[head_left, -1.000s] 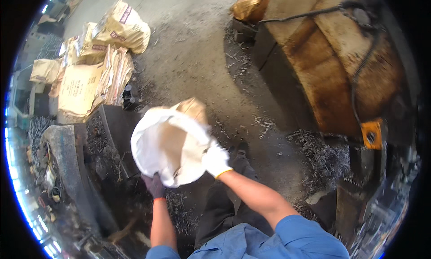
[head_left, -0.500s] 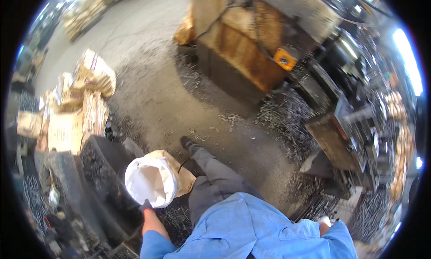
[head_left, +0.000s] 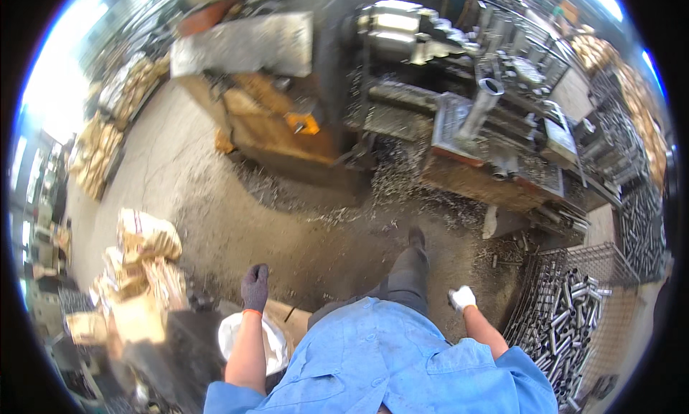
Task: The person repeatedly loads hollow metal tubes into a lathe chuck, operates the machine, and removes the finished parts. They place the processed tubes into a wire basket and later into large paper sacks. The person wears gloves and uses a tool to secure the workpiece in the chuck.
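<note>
My left hand (head_left: 255,287), in a dark grey knit glove with an orange cuff, is raised just beyond a paper sack (head_left: 276,346) with a white liner. It holds nothing; the thumb stands slightly apart from the loosely bent fingers. The sack stands with its mouth open, partly behind my left forearm. On the other side, my right hand (head_left: 461,298) wears a white glove and hangs over the floor with curled fingers, nothing visible in it. To its right is a wire basket (head_left: 623,260) filled with short metal tubes (head_left: 567,321).
Metal chips (head_left: 402,177) lie along a machine (head_left: 459,127) ahead, where a thick tube (head_left: 481,109) stands on a ledge. A stained cabinet (head_left: 265,120) carries an orange box (head_left: 303,123). Crumpled paper sacks (head_left: 147,238) are heaped at left, and loaded pallets (head_left: 97,156) stand farther off.
My left hand has let go of the sack's rim and moved forward. My right hand has come into view. The view has turned right, showing the machine and tube basket, and my stepping leg differs.
</note>
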`<move>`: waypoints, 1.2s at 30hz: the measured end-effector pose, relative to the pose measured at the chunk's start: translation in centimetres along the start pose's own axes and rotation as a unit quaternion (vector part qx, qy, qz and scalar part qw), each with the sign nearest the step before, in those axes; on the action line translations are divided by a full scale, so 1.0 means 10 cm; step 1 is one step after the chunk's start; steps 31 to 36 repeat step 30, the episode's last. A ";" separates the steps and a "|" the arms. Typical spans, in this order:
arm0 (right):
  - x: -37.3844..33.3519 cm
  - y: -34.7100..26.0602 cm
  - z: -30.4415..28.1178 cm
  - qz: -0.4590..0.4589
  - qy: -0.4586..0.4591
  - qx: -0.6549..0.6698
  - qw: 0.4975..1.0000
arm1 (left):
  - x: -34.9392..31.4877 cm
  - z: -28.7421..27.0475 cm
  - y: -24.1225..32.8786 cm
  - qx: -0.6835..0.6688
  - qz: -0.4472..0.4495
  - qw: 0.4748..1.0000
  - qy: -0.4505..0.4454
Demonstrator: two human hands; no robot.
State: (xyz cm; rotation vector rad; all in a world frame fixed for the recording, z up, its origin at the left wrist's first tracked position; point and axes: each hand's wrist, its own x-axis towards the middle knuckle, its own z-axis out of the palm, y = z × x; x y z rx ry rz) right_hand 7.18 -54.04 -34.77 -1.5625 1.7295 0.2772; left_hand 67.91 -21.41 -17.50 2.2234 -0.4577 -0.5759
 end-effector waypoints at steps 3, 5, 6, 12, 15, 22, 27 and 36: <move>0.18 -0.32 -1.06 -0.119 0.114 -0.031 0.986 | 0.79 0.66 1.15 -0.212 0.056 0.975 0.022; 0.11 -0.47 -1.90 -0.175 0.150 -0.065 0.971 | 1.36 1.07 1.84 -0.266 0.040 0.961 0.062; 0.03 -0.57 -2.31 -0.212 0.145 -0.062 0.965 | 1.63 1.17 2.11 -0.273 0.046 0.957 0.087; -0.68 -1.62 -4.42 -0.310 0.036 0.104 0.944 | 2.50 1.43 2.66 -0.217 0.039 0.964 0.147; -0.83 -2.38 -5.30 -0.415 0.036 0.028 0.909 | 2.48 1.39 2.63 -0.158 0.068 0.969 0.178; -0.35 -4.29 -6.13 -0.520 0.246 -0.046 0.816 | 2.06 1.90 3.18 -0.506 -0.061 0.860 0.012; 0.47 -5.37 -6.27 -0.355 0.056 -0.256 0.897 | 2.03 2.93 5.23 -0.043 0.433 0.893 0.114; 1.07 -5.76 -6.15 -0.324 -0.095 -0.355 0.872 | 2.47 2.80 6.62 0.241 0.504 0.809 0.182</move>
